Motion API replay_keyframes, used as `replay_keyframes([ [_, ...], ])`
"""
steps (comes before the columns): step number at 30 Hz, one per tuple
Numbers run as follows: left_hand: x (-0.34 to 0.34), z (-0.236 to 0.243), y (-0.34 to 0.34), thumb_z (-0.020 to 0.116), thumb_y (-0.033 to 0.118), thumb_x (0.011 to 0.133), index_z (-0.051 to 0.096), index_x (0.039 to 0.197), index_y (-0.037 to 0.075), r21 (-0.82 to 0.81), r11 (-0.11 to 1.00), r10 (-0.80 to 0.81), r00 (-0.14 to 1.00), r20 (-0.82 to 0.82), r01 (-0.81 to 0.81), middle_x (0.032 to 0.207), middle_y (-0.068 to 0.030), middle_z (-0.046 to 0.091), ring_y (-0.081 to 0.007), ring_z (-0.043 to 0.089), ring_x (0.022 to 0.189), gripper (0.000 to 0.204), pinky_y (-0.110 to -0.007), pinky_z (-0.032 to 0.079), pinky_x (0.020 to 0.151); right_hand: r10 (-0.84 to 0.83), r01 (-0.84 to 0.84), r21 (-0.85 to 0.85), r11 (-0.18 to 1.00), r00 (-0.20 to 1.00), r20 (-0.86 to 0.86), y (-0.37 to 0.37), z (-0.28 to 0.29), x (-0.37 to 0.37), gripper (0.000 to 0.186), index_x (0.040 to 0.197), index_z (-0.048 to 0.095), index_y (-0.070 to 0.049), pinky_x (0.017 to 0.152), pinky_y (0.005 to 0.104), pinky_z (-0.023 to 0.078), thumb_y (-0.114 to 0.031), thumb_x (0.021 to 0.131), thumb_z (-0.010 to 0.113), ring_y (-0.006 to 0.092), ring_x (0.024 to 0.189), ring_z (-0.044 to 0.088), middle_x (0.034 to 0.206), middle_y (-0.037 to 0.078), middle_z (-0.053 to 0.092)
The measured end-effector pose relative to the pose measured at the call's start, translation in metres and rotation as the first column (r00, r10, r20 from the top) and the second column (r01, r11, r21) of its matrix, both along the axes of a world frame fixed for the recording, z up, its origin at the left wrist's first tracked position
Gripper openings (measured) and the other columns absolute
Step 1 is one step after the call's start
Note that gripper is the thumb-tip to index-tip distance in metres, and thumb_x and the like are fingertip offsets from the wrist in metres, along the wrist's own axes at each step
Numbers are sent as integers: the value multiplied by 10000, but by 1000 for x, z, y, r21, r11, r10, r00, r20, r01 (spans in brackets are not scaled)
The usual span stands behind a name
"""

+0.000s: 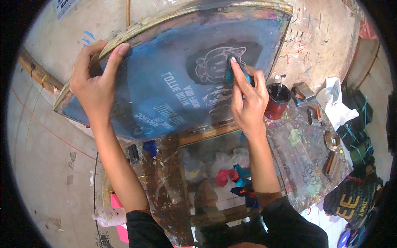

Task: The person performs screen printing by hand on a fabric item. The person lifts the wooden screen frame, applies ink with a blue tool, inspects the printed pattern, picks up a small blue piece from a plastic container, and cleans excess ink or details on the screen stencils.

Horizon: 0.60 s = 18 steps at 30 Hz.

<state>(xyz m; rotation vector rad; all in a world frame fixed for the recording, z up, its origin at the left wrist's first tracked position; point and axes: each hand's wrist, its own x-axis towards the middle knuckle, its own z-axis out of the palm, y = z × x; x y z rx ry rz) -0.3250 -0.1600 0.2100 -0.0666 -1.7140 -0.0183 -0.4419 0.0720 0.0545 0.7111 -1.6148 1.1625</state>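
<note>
A large screen-printing frame point(144, 89) stands tilted up in front of me, its blue mesh carrying pale lettering and a cartoon cat-like head outline. My left hand point(96, 78) grips its wooden upper edge at the left, the thumb over the rim. With my right hand point(250, 93) I hold a small teal cloth point(230, 74), pressed against the mesh at the drawn head. A dark, wet-looking patch point(196, 74) surrounds that drawing. The fingers are closed on the cloth, and part of it is hidden behind them.
A red tub point(277, 101) of dark ink with a handle sticking out stands right of the frame. The paint-spattered table point(297, 153) also bears a tape roll point(332, 141) and small blocks. Below my hands lies a glass-topped frame point(215, 169). A pink-tinted bottle point(109, 217) sits lower left.
</note>
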Motion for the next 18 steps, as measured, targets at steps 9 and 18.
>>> replay_keyframes([
  [9,0,-1,0,884,287,759,722,948,36,82,997,-7,999,52,3,892,-61,735,-171,643,790,354,-289,492,737,8,-8,-5,1000,999,-51,-3,4,-2,548,1283,687,-128,761,410,541,25,758,647,314,911,644,1018,150,624],
  [18,-1,0,-1,888,298,752,723,949,41,24,1000,15,1000,16,-15,902,-62,734,-180,650,809,363,-289,494,742,19,-21,-29,999,998,-53,-6,12,1,504,1249,707,-117,736,394,540,17,765,655,302,893,649,1014,147,627],
])
